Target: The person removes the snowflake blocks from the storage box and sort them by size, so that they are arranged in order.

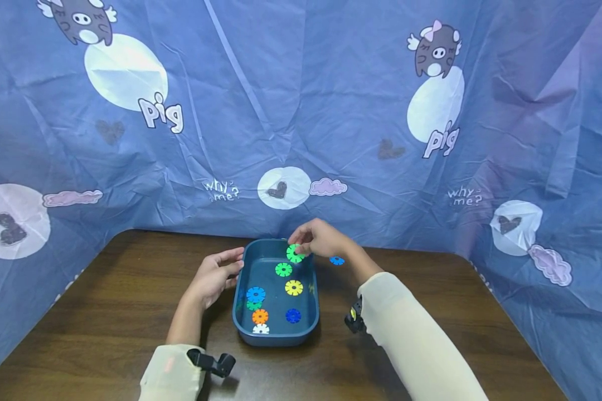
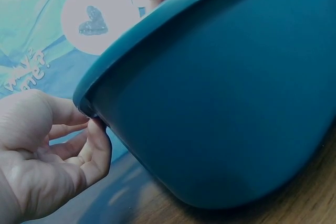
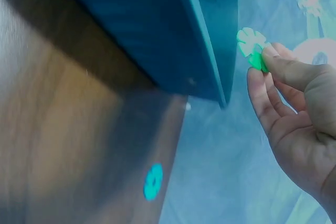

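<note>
A deep blue plastic bin [image 1: 276, 338] stands on the wooden table with several notched plastic discs inside. My left hand [image 1: 214, 277] grips the bin's left rim; in the left wrist view the thumb and fingers [image 2: 98, 153] pinch its edge. Over the far right corner of the bin, my right hand [image 1: 317, 238] pinches a bright green notched disc [image 3: 252, 45] between thumb and fingertips. Below it in the bin lie another green disc [image 1: 283, 269] and a yellow disc [image 1: 294, 288]. Nearer are light blue [image 1: 256, 294], orange [image 1: 260, 317], dark blue [image 1: 293, 316] and white [image 1: 261, 329] discs.
A blue disc [image 1: 337, 260] lies on the table outside the bin, to its right, partly behind my right forearm. Behind the wooden table [image 1: 130, 301] hangs a blue printed cloth [image 1: 301, 111], close to the bin's far end.
</note>
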Demonstrator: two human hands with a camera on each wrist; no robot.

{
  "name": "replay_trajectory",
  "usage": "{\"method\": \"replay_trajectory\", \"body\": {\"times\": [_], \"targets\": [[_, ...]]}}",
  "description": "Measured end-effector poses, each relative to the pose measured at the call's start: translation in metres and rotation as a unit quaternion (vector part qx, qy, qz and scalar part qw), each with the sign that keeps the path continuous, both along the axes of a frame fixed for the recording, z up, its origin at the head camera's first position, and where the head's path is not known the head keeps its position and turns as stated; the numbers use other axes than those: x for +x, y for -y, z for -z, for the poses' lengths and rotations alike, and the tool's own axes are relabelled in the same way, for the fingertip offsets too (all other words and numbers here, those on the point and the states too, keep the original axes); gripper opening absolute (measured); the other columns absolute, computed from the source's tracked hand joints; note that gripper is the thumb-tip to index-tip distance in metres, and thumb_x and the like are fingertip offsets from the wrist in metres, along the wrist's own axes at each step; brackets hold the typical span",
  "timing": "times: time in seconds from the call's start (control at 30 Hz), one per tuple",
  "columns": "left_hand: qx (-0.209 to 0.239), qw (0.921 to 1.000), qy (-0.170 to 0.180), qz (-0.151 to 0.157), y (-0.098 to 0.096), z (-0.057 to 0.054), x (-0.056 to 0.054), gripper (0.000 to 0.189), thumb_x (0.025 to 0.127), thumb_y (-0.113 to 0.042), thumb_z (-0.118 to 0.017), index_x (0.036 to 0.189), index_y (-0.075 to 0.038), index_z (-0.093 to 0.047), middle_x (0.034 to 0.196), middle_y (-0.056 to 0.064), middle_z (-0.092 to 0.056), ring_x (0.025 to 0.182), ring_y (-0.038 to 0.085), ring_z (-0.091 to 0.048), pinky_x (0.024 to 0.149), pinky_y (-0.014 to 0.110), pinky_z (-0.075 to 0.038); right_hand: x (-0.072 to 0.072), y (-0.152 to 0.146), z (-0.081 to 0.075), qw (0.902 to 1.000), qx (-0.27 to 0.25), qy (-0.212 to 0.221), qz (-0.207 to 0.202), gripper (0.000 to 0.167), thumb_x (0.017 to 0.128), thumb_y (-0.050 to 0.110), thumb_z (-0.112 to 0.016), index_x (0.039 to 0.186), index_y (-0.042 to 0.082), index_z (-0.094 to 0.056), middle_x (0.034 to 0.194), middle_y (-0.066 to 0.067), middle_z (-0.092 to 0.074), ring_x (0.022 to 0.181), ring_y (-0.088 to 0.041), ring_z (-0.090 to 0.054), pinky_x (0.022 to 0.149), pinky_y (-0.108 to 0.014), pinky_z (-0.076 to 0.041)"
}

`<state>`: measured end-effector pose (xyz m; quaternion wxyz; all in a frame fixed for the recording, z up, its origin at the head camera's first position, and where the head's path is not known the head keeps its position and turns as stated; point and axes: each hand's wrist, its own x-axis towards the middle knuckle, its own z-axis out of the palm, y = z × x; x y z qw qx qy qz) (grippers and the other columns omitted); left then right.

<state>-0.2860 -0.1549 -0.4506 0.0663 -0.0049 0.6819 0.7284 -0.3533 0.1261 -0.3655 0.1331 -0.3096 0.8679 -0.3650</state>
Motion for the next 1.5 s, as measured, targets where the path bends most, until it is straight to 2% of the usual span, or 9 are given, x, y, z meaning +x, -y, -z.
{"method": "replay_trajectory", "body": {"times": [0.17,0.5,0.6,0.73,0.87,1.03,1.13,1.27,1.5], "targets": [[0.000,1.0000,0.001,0.000,0.000,0.003,-0.003,0.045,0.103,-0.003,-0.056,0.148,0.001,-0.050,0.138,0.019,-0.050,0.105,0.017,-0.059,0.077,0.025,-0.057,-0.006,-0.021,-0.006,0.9996,-0.002,0.007,0.029,0.016,0.095,0.000,-0.069,0.111,-0.002,-0.074,0.094,-0.009,-0.074,0.083,-0.018,-0.069,0.076,-0.035,-0.060],[0.005,1.0000,-0.003,0.004,0.000,0.004,-0.002,0.046,0.103,-0.002,-0.056,0.148,0.003,-0.048,0.139,0.019,-0.048,0.104,0.017,-0.059,0.076,0.025,-0.057,-0.014,-0.067,-0.004,0.9979,-0.002,0.012,0.063,0.017,0.095,-0.005,-0.067,0.111,-0.010,-0.070,0.096,-0.017,-0.073,0.083,-0.018,-0.068,0.080,-0.044,-0.060],[0.005,1.0000,-0.001,0.003,0.002,0.004,-0.002,0.046,0.103,-0.003,-0.056,0.148,0.002,-0.048,0.140,0.020,-0.049,0.107,0.019,-0.059,0.077,0.026,-0.057,-0.017,-0.079,0.001,0.9973,-0.002,0.014,0.072,0.018,0.094,-0.007,-0.066,0.111,-0.014,-0.068,0.098,-0.026,-0.071,0.084,-0.031,-0.070,0.075,-0.036,-0.061],[0.005,1.0000,0.003,0.002,0.002,0.004,-0.003,0.046,0.103,-0.003,-0.056,0.148,0.002,-0.049,0.141,0.020,-0.049,0.112,0.022,-0.058,0.080,0.027,-0.058,-0.020,-0.097,0.013,0.9964,-0.014,0.009,0.083,0.018,0.093,-0.011,-0.063,0.109,-0.017,-0.067,0.094,-0.027,-0.070,0.081,-0.033,-0.069,0.071,-0.037,-0.060],[0.007,1.0000,0.002,0.003,0.002,0.005,-0.004,0.046,0.103,-0.003,-0.057,0.147,0.002,-0.050,0.140,0.020,-0.049,0.114,0.023,-0.057,0.080,0.027,-0.057,-0.020,-0.116,0.025,0.9936,-0.067,0.020,0.088,0.016,0.090,-0.014,-0.061,0.103,-0.014,-0.068,0.084,-0.015,-0.070,0.074,-0.018,-0.067,0.069,-0.041,-0.061],[0.006,1.0000,0.002,0.002,0.002,0.005,-0.004,0.045,0.103,-0.004,-0.057,0.147,0.001,-0.051,0.140,0.019,-0.049,0.114,0.023,-0.057,0.080,0.027,-0.057,-0.019,-0.130,0.042,0.9852,-0.104,0.039,0.130,0.014,0.090,-0.014,-0.062,0.103,-0.014,-0.068,0.080,-0.012,-0.069,0.072,-0.015,-0.068,0.067,-0.038,-0.062],[0.005,1.0000,0.002,0.000,0.003,0.005,-0.003,0.045,0.103,-0.003,-0.057,0.147,0.001,-0.050,0.139,0.019,-0.049,0.113,0.022,-0.057,0.080,0.027,-0.057,-0.020,-0.136,0.055,0.9786,-0.099,0.046,0.175,0.018,0.092,-0.012,-0.063,0.109,-0.017,-0.066,0.085,-0.017,-0.069,0.075,-0.016,-0.068,0.072,-0.040,-0.062],[0.005,1.0000,0.003,-0.001,0.002,0.004,-0.003,0.045,0.103,-0.003,-0.057,0.147,0.001,-0.051,0.138,0.019,-0.050,0.109,0.020,-0.058,0.079,0.027,-0.057,-0.020,-0.142,0.071,0.9723,-0.107,0.055,0.200,0.024,0.093,-0.012,-0.063,0.116,-0.019,-0.063,0.092,-0.023,-0.070,0.079,-0.018,-0.068,0.076,-0.042,-0.062],[0.005,1.0000,-0.001,-0.002,0.001,0.004,-0.003,0.045,0.103,-0.003,-0.057,0.147,0.002,-0.050,0.137,0.019,-0.050,0.105,0.017,-0.059,0.079,0.028,-0.057,-0.015,-0.142,0.085,0.9525,-0.172,0.090,0.234,0.032,0.092,-0.019,-0.058,0.123,-0.023,-0.056,0.088,-0.012,-0.065,0.078,-0.013,-0.065,0.078,-0.033,-0.061]]}}
